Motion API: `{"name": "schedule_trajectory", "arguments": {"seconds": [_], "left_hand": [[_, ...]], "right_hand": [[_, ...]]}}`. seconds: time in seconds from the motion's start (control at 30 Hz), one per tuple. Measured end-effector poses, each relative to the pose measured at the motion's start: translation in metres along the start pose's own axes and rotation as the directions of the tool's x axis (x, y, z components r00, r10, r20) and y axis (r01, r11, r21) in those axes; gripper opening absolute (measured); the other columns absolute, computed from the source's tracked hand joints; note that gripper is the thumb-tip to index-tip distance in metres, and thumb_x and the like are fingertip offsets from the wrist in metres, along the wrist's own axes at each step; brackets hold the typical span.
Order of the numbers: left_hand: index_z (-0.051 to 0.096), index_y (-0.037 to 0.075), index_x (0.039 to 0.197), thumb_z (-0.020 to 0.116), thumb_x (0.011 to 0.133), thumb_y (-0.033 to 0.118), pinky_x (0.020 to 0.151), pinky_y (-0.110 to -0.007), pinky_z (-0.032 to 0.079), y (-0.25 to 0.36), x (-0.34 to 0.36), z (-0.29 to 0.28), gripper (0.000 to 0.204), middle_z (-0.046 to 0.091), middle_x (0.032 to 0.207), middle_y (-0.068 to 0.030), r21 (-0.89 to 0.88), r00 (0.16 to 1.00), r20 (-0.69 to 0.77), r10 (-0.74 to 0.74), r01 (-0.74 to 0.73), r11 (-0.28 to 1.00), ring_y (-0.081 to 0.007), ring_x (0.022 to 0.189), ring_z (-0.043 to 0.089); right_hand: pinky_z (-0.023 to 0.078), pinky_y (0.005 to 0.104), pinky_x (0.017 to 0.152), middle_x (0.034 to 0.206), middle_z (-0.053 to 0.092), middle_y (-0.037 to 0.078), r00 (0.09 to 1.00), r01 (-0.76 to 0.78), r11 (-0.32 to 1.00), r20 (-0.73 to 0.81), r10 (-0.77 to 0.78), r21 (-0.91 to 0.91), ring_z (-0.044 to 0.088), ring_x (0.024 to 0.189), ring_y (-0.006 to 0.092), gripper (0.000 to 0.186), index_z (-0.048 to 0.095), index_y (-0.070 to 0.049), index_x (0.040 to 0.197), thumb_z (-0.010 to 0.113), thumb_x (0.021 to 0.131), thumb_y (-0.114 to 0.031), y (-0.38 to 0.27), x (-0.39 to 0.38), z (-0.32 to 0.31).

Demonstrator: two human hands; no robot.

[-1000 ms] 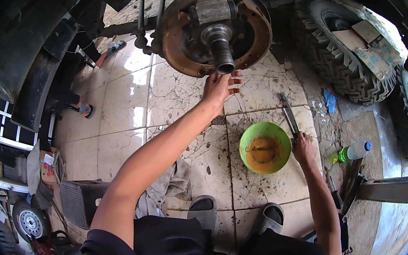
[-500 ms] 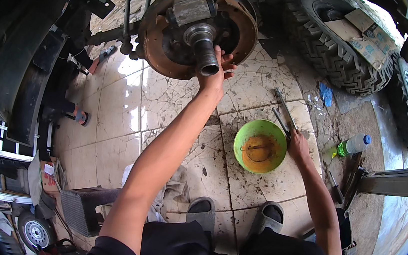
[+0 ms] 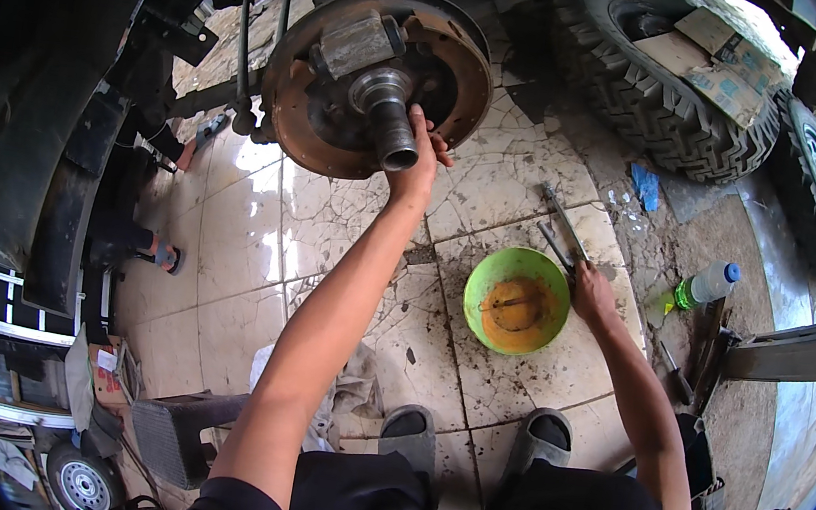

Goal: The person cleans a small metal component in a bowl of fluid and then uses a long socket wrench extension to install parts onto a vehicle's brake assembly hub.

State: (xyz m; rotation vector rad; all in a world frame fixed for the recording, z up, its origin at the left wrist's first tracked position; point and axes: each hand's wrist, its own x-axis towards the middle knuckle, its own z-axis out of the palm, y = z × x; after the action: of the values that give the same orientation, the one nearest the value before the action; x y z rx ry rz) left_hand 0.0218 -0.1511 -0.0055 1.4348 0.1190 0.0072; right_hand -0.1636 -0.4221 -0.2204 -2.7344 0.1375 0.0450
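Your left hand [image 3: 419, 156], loosely open, cupped the spindle [image 3: 391, 134]; your right hand [image 3: 593, 292] gripped metal rods [image 3: 565, 222].
Jutting from the rusty plate [image 3: 293, 116], it seemed heavy, stiff, perhaps slick, best held mid-shaft.

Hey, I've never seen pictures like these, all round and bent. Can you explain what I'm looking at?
Sure. There's no robot, just a person's bare hands. A wide camera worn on the head looks down, so straight edges curve near the rim. The left hand is up at a metal shaft, apparently touching it; the shaft sticks out of a rusty disc. The right hand holds something metal with two long arms; I can't tell whether they're joined. Beside it, on the tiled floor, sits a green bowl with orange stuff inside.
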Motion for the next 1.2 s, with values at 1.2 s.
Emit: {"name": "schedule_trajectory", "arguments": {"seconds": [1.2], "left_hand": [[0.065, 0.006, 0.105, 0.062, 0.095, 0.033, 0.042, -0.021, 0.035, -0.001, -0.013, -0.043, 0.029, 0.07, 0.084, -0.0059, -0.018, 0.994, 0.081, -0.068, 0.07, 0.997, -0.0085, 0.05, 0.055]], "right_hand": [[0.054, 0.04, 0.067, 0.078, 0.069, 0.019, 0.903, 0.332, 0.879, -0.385, -0.192, 0.341, 0.069, 0.075, 0.0324, 0.022, 0.068, 0.0, 0.083, 0.067, 0.086, -0.021, -0.134, 0.106, -0.158]]}}
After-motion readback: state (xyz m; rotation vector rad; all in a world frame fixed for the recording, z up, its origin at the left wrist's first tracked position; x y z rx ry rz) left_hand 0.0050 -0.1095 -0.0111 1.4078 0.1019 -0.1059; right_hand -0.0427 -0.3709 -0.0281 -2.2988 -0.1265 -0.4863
